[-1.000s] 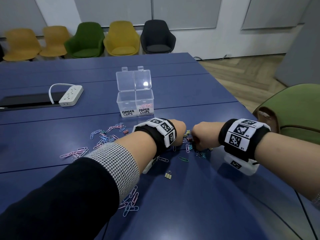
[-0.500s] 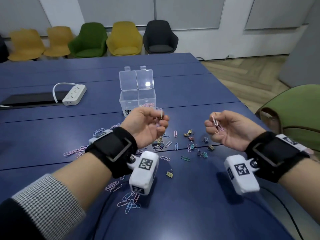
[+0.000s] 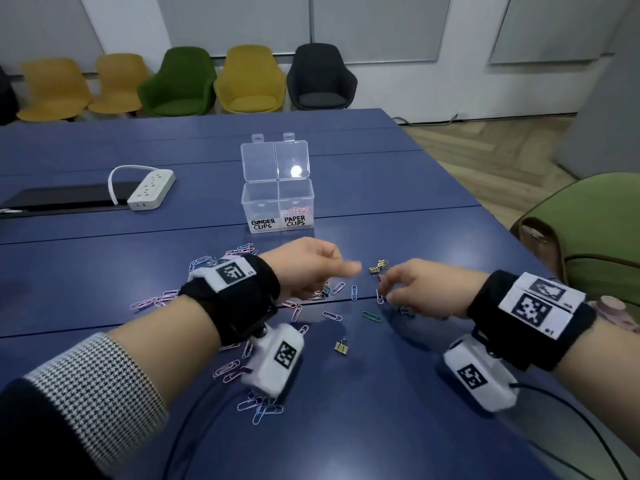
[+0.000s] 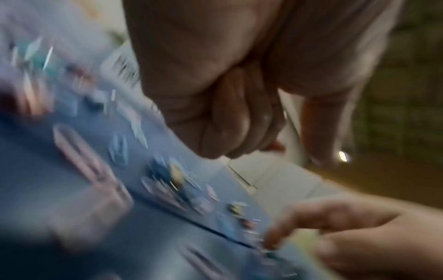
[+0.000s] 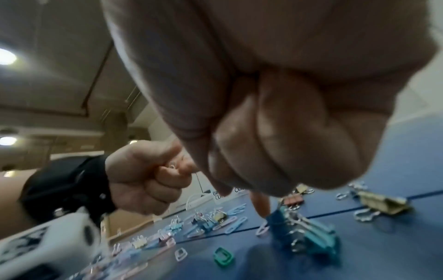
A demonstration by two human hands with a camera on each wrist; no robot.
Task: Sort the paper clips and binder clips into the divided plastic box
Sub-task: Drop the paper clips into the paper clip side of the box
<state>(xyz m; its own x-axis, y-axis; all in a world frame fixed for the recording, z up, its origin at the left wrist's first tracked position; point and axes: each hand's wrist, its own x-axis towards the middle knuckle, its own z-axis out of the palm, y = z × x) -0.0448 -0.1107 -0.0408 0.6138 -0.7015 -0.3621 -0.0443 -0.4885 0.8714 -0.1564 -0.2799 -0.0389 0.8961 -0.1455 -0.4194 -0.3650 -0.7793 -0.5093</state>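
Note:
The clear divided box point(image 3: 277, 183) stands open at mid-table, labelled BINDER CLIPS left and PAPER CLIPS right; pink paper clips point(image 3: 298, 211) lie in the right half. Loose paper clips point(image 3: 354, 292) and gold binder clips point(image 3: 378, 266) are scattered in front of it. My left hand point(image 3: 346, 270) hovers above them as a fist, pinching a paper clip point(image 5: 172, 167) between thumb and finger. My right hand point(image 3: 386, 292) is low over the pile, fingers curled into the palm where it held a pink paper clip, one finger point(image 5: 261, 206) touching the table beside a teal binder clip point(image 5: 309, 238).
A white power strip point(image 3: 150, 188) and a black pad point(image 3: 59, 199) lie at the far left. A green chair point(image 3: 606, 237) with a bag point(image 3: 540, 244) stands off the table's right edge. One gold binder clip point(image 3: 343, 346) lies nearer me. A cable point(image 3: 571, 410) trails from my right wrist.
Both hands were raised palm-up holding paper clips half a second ago. They have turned over and dropped back to the pile, and the right hand's finger now touches the table.

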